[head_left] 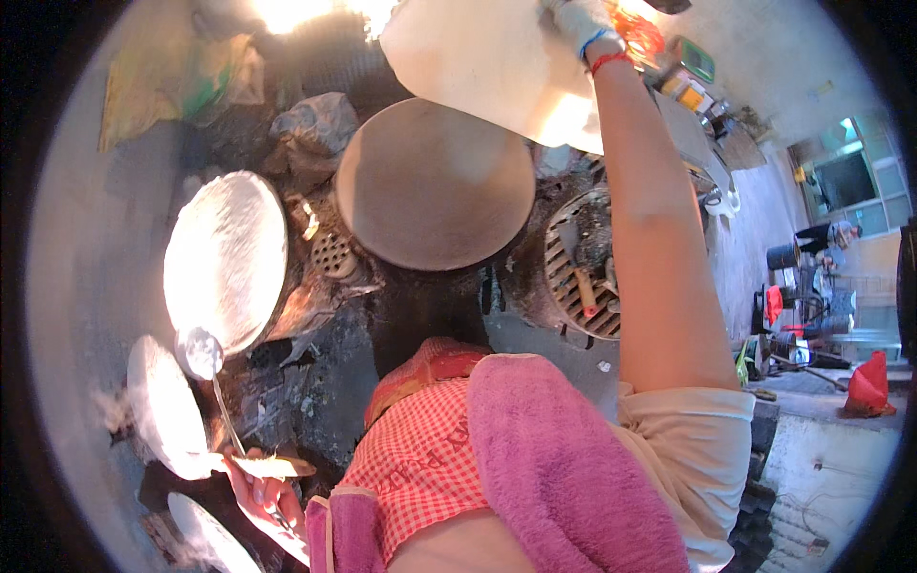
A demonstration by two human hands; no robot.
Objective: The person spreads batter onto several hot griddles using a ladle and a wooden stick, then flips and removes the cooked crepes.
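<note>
My left hand (pixel 260 492), at the lower left, has its fingers closed round a thin-handled ladle (pixel 201 353). A flat wooden piece (pixel 275 466) lies across the same fingers. The ladle's bowl hangs by the near rim of a round plate with a bright white surface (pixel 226 263). At the top, my right hand (pixel 583 24), in a pale glove, is at the far edge of a large, thin, cream-coloured sheet like a flatbread (pixel 478 62). Its fingertips are lost in glare. The sheet overlaps the far side of a bare, round brown griddle (pixel 435 186).
Two more white rounds (pixel 167 406) (pixel 205 535) lie at the left. Right of the griddle is a round metal grate (pixel 573 267) with a wooden-handled tool (pixel 585 291). A crumpled plastic bag (pixel 320 124) sits beyond. A person (pixel 841 234) is far right.
</note>
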